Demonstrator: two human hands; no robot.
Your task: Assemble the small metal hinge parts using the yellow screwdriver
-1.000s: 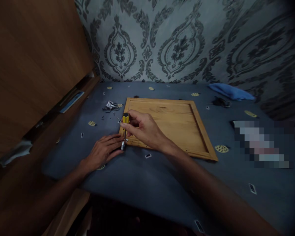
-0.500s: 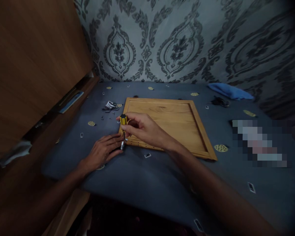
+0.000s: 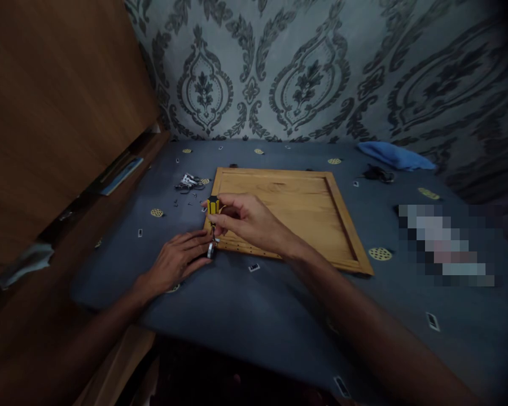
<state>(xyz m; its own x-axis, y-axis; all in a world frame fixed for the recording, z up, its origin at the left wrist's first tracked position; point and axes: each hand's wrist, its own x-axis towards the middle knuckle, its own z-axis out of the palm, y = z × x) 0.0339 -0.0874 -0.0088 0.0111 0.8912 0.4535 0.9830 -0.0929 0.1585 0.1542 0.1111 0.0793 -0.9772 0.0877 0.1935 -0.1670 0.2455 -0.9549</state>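
On the blue patterned cloth (image 3: pixel 254 316), my left hand (image 3: pixel 175 257) touches a metal fitting (image 3: pixel 210 250), whether gripping it I cannot tell; above it, a yellow-and-black screwdriver (image 3: pixel 213 205) stands near upright, pinched in my right hand (image 3: pixel 249 220); the framed wooden panel (image 3: pixel 300 200) extends rightward, lying flat.

A home, seemingly: grey damask-patterned wallpaper (image 3: pixel 248 62) beyond the gripping right hand (image 3: pixel 252 223), brown wooden cabinet (image 3: pixel 63 101) leftward, blue printed flat cover (image 3: pixel 254 316) beneath.
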